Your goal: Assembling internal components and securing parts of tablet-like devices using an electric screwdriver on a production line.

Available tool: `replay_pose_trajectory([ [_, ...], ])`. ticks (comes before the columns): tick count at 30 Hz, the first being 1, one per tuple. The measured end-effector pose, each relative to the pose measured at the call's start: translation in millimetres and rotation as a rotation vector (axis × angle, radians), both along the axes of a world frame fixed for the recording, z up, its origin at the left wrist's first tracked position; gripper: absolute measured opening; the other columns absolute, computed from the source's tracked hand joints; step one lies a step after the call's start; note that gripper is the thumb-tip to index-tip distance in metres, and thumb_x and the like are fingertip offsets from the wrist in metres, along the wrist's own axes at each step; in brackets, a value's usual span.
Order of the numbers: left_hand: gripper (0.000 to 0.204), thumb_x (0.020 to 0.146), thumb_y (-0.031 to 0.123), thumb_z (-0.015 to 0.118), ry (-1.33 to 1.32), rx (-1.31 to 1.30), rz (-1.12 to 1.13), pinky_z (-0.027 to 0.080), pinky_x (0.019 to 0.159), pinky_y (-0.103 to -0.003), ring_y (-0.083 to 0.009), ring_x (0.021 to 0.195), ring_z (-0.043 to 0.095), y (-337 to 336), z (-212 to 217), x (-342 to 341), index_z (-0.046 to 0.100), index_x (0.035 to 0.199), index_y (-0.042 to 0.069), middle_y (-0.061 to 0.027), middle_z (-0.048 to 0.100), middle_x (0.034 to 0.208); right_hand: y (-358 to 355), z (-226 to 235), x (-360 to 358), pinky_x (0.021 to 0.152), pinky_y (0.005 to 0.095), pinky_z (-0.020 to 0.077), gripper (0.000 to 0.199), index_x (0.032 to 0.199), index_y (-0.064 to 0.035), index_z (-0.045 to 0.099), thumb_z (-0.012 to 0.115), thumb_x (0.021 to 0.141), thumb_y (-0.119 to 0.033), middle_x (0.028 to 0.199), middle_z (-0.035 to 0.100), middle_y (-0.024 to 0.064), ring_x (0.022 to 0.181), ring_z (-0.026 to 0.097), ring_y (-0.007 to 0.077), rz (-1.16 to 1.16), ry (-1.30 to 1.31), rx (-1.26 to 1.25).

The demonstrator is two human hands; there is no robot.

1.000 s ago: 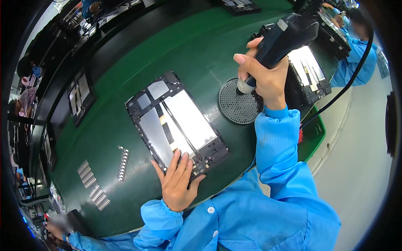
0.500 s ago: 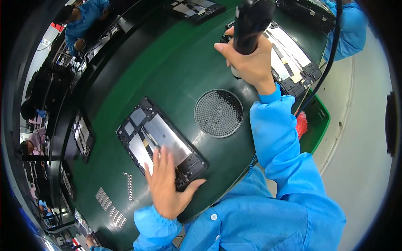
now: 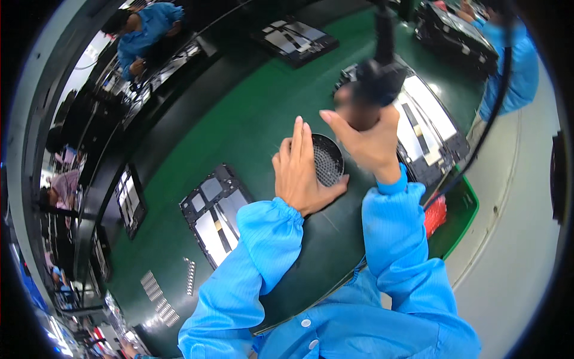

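My right hand (image 3: 368, 140) grips a black electric screwdriver (image 3: 376, 81), blurred and raised above the green bench, its cable running up and right. My left hand (image 3: 299, 170) lies flat with fingers together, reaching over the edge of a round black perforated screw dish (image 3: 329, 158). An opened flat device with a black frame and silver inner plates (image 3: 215, 212) lies on the green mat to the left of my left hand, untouched. Both my arms wear blue sleeves.
A second opened device (image 3: 427, 128) lies behind my right hand and a third one (image 3: 296, 36) farther back. Strips of small parts (image 3: 158, 296) sit at the near left. A red object (image 3: 435, 214) lies at the bench's right edge. Other people in blue work at the top left and top right.
My left hand left the opened device and moved right to the screw dish. My right hand with the screwdriver has stayed raised. The view has shifted, the device now sitting farther left.
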State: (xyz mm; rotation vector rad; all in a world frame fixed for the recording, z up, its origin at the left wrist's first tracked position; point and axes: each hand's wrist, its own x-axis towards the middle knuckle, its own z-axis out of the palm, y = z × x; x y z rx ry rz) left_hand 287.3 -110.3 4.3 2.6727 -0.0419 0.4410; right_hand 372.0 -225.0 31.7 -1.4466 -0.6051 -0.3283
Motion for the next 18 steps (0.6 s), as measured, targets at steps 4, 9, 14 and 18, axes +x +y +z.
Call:
replay_pose_trajectory([
  [4,0.109,0.053,0.033,0.081,-0.087,-0.068,-0.013,0.032,0.1,-0.047,-0.0417,0.122,0.038,12.7,-1.4,-2.9,0.024,0.135,-0.011,-0.0288,0.027,0.141,-3.2,6.1,-11.1,0.049,0.0191,0.0408,0.029,0.098,0.0004,0.056,0.072,0.074,0.004,0.063,0.058,0.0003,0.054,0.054,0.0051,-0.038,0.01,-0.071],
  [9,0.11,0.053,0.033,0.081,-0.145,-0.172,-0.012,0.03,0.102,-0.046,-0.0414,0.124,0.037,29.2,-4.6,6.4,0.023,0.135,-0.012,-0.0296,0.025,0.142,4.8,3.6,-11.0,0.048,0.0191,0.0401,0.028,0.097,-0.0002,0.055,0.072,0.074,0.003,0.062,0.057,-0.0004,0.051,0.053,0.0049,-0.029,0.108,-0.037],
  [14,0.112,0.055,0.037,0.079,-0.103,-0.125,0.087,0.029,0.102,-0.047,-0.0415,0.124,0.035,34.3,-1.0,19.3,0.021,0.136,-0.011,-0.0289,0.024,0.143,13.2,20.5,-12.8,0.05,0.0185,0.0394,0.023,0.094,0.0013,0.059,0.071,0.074,0.004,0.065,0.059,-0.0007,0.055,0.052,0.0038,-0.047,0.133,0.007],
  [18,0.111,0.055,0.037,0.078,-0.164,-0.149,0.072,0.028,0.102,-0.046,-0.0401,0.123,0.035,35.5,-7.0,3.2,0.02,0.137,-0.01,-0.0251,0.022,0.145,9.5,9.5,-21.0,0.049,0.0185,0.0395,0.026,0.096,0.0002,0.057,0.072,0.075,0.003,0.064,0.058,-0.0005,0.053,0.054,0.005,-0.006,0.067,0.042],
])
